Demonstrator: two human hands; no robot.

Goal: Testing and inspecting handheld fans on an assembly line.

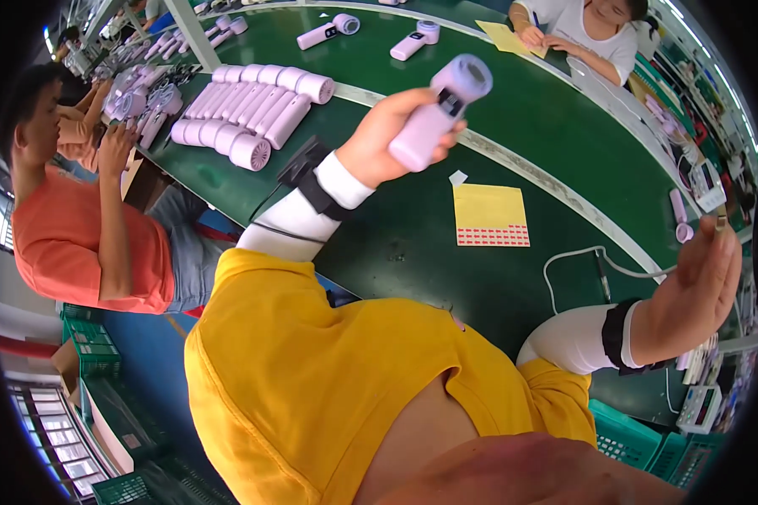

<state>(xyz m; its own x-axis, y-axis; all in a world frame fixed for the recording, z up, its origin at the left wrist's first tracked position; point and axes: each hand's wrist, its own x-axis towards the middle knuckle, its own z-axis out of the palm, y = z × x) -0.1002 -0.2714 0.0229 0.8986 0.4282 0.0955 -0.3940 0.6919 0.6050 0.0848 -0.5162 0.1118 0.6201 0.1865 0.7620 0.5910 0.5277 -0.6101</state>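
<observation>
My left hand (pixel 377 139) is wrapped round the handle of a lilac handheld fan (pixel 419 141), raised over the green bench. The fan's round head points up and to the right, and a dark panel shows at its neck. Far to the right, my right hand (pixel 689 290) pinches a small metal cable plug (pixel 721 223) between its fingertips. A pale cable (pixel 574 252) loops across the bench towards that hand. Between my hands lies a yellow sheet (pixel 488 210) with rows of red stickers along its near edge.
Lilac fans (pixel 248 109) lie in tight rows at the left. Two more fans (pixel 413 42) rest across the metal rail (pixel 514 156). A co-worker in orange (pixel 93 236) sits at left; a person in white (pixel 577 38) writes opposite. A pen (pixel 603 279) lies near my right arm.
</observation>
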